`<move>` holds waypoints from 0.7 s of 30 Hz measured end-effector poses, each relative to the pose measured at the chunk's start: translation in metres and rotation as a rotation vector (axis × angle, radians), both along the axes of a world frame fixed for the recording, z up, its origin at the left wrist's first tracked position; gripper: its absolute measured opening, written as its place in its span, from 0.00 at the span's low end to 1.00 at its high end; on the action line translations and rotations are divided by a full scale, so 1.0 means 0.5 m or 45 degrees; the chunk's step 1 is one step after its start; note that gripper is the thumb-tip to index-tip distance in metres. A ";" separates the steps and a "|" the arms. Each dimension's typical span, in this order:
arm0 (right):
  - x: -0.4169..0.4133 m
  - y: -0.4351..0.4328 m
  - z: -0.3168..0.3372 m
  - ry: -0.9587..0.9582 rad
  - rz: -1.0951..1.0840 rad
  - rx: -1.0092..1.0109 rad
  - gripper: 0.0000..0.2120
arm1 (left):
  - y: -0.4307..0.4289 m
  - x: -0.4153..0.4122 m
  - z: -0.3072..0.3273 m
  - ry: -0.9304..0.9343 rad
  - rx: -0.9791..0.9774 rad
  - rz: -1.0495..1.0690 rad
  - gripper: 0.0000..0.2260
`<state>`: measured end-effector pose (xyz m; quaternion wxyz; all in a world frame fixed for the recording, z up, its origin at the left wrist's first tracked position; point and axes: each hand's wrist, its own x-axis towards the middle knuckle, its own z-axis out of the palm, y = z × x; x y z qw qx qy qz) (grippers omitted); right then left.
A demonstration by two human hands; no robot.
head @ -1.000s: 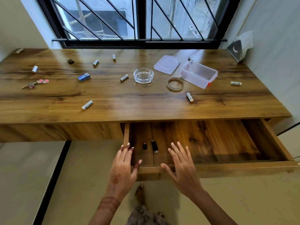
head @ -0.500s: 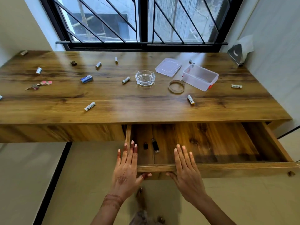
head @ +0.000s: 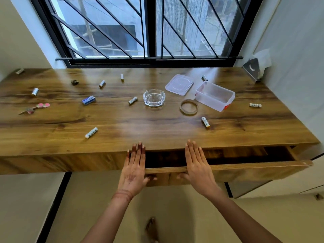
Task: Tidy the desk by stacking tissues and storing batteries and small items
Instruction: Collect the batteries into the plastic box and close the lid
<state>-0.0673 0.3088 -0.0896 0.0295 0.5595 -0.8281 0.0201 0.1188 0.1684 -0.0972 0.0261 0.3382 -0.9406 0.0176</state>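
My left hand (head: 134,170) and my right hand (head: 199,165) lie flat with straight fingers over the front panel of the wooden drawer (head: 245,168), which stands only slightly out from under the desk (head: 157,130). Several batteries are scattered on the desktop, among them one at the front left (head: 91,132), one at the front right (head: 205,122) and one beside the glass ashtray (head: 132,100). A clear plastic box (head: 214,95) stands open at the right with its lid (head: 179,84) lying beside it. A tissue holder (head: 257,67) stands in the far right corner.
A glass ashtray (head: 154,97) sits mid-desk, a tape ring (head: 189,107) next to the box. A blue packet (head: 88,100), keys with a pink tag (head: 35,108) and a small dark object (head: 74,82) lie to the left. A barred window (head: 149,28) backs the desk.
Both hands moved forward with the drawer front, and the drawer slid most of the way in. The small dark items inside it are now hidden under the desktop.
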 end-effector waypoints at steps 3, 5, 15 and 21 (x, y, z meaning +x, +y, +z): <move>-0.025 -0.043 0.003 0.029 0.015 0.018 0.59 | -0.036 -0.034 0.015 -0.045 -0.064 0.017 0.57; -0.037 -0.067 0.000 0.055 0.014 -0.004 0.57 | -0.049 -0.053 0.022 -0.071 -0.078 0.040 0.54; -0.063 -0.116 -0.020 0.169 -0.009 -0.157 0.45 | -0.063 -0.077 0.008 -0.057 -0.207 0.029 0.42; -0.061 -0.114 -0.015 0.162 -0.006 -0.131 0.42 | -0.056 -0.078 0.017 -0.057 -0.178 0.051 0.41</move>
